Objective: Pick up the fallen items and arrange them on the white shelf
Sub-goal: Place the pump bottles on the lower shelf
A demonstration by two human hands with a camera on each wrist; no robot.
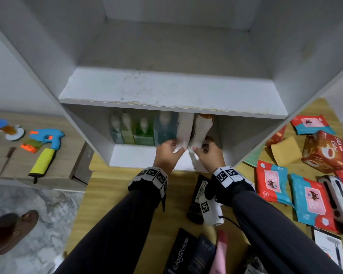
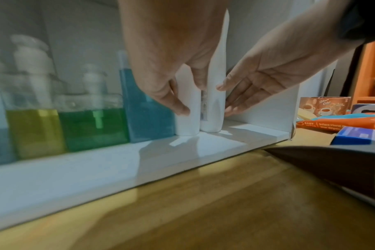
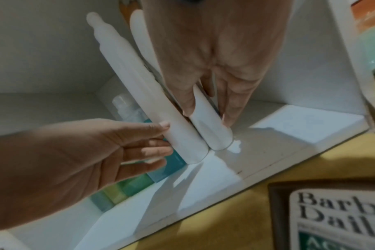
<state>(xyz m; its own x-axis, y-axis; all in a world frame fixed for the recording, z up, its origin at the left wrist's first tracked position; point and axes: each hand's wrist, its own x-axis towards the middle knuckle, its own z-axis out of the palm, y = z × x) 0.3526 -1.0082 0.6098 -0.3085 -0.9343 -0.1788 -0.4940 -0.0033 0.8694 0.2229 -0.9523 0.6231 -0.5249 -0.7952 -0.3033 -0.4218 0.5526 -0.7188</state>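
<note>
Standing now: two white bottles (image 1: 184, 131) side by side on the bottom board of the white shelf (image 1: 172, 89), at the right end of a row of pump bottles (image 1: 135, 131).
Step in hand: by my reading, the placing step for this pair; both are upright or nearly so and being squared up against the row.
Left hand (image 1: 167, 154): thumb and fingers curled round the left white bottle (image 2: 187, 110) low down, between it and the blue bottle (image 2: 146, 108).
Right hand (image 1: 210, 155): thumb in front and fingers behind, pinching the right white bottle (image 3: 212, 128) near its base.
Contact: the two white bottles touch each other; the left one sits just beside the blue bottle.
Next move, as a judgement: let go gently so neither tips, then draw back for the things on the floor (image 1: 127, 194).
Still down: wipe packs (image 1: 271, 181), a tea box (image 1: 324, 151) and dark boxes (image 1: 181, 254) lie near the shelf.
Risk: tall, narrow bottles on a small base could topple into one another.
Materials: white bottles smooth, opaque, round, tapering to a narrow cap; pump bottles clear, square-sided, with yellow, green and blue liquid.
Shelf surface: painted board, scuffed and chipped along the front edge.
</note>
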